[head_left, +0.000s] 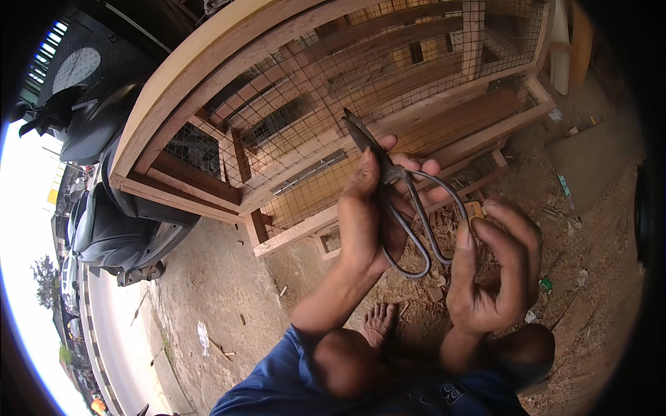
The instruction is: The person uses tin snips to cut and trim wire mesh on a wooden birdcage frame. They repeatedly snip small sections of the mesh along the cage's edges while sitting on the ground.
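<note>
A pair of dark metal scissors [393, 174] with large looped handles is held up in front of me, blades pointing up and to the left. My left hand [362, 218] is closed around them near the pivot, the thumb lying along the base of the blades. One handle loop is pinched between the thumb and fingers of my right hand [496, 281]. The two handles stand somewhat apart, while the blades look nearly together. Just beyond the blades stands a wooden cage [189, 83] with wire mesh sides; I cannot tell whether the tips touch it.
A metal hinge [310, 171] sits on the cage's lower front rail. Wood scraps and shavings litter the dirt floor [229, 291] around my bare foot [379, 324]. On the left a dark motorcycle [132, 225] stands close to the cage, with a road [123, 319] beyond.
</note>
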`<state>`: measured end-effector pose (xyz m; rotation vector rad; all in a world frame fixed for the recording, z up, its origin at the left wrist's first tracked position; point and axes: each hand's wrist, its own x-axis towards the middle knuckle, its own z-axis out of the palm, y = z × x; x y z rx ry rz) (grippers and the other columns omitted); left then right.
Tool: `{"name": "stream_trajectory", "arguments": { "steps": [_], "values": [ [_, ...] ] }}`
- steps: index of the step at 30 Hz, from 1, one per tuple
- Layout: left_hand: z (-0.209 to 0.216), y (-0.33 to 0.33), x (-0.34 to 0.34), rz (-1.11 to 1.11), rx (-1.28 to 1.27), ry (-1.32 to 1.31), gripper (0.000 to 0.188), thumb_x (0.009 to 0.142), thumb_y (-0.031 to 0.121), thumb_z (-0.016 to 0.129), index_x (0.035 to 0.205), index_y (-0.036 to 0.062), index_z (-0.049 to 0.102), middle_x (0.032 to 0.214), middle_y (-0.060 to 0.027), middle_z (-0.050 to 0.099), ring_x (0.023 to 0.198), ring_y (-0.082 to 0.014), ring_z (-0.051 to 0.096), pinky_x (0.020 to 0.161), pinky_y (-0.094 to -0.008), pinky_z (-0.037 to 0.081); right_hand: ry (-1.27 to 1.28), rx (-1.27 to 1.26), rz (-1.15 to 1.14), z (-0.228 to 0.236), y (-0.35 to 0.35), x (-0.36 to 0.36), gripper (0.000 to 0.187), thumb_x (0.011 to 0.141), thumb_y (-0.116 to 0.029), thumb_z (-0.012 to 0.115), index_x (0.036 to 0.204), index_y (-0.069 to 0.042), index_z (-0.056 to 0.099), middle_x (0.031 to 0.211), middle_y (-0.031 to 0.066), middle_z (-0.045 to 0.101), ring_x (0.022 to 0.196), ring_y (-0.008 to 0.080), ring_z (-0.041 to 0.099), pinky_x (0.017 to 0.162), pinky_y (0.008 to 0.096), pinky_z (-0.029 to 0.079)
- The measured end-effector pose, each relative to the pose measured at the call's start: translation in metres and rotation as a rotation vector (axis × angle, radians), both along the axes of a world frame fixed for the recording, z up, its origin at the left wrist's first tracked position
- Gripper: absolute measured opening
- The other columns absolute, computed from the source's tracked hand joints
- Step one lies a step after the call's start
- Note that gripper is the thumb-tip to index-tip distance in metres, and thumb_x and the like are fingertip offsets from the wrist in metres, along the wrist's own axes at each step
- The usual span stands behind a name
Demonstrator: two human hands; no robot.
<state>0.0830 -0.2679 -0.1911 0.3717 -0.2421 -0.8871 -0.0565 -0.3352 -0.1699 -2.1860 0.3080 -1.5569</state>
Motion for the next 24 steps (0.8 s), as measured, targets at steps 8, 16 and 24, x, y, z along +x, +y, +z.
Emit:
{"name": "stream_trajectory", "arguments": {
  "steps": [8,16,24],
  "values": [
    [0.001,-0.012,-0.007,0.125,0.133,-0.100,0.036,0.109,0.029,0.027,0.129,0.0022,0.041,0.094,-0.0134,0.063,0.094,-0.0296,0.067,0.079,-0.0418,0.056,-0.824,1.016,0.558,-0.042,0.037,0.041,0.048,0.101,-0.027,0.040,0.134,0.008,0.038,0.124,0.0238,0.052,0.120,0.0314,0.053,0.106,0.0463,0.042],
    [-0.005,-0.016,-0.009,0.107,0.118,-0.092,0.033,0.109,0.028,0.029,0.127,0.0039,0.042,0.095,-0.0128,0.063,0.094,-0.0287,0.066,0.075,-0.0349,0.057,-1.014,0.999,0.498,-0.049,0.049,0.081,0.049,0.105,-0.030,0.029,0.133,0.010,0.033,0.109,0.0257,0.058,0.114,0.0328,0.058,0.104,0.0441,0.044],
    [0.003,-0.023,-0.007,0.180,0.260,-0.151,0.027,0.109,0.029,0.031,0.119,0.0064,0.043,0.101,-0.0138,0.060,0.099,-0.0272,0.063,0.081,-0.0348,0.055,-0.863,0.946,0.368,-0.032,0.043,0.076,0.063,0.108,-0.038,0.027,0.145,0.013,0.025,0.098,0.0168,0.060,0.106,0.0284,0.061,0.095,0.0415,0.049]
  ]
}}
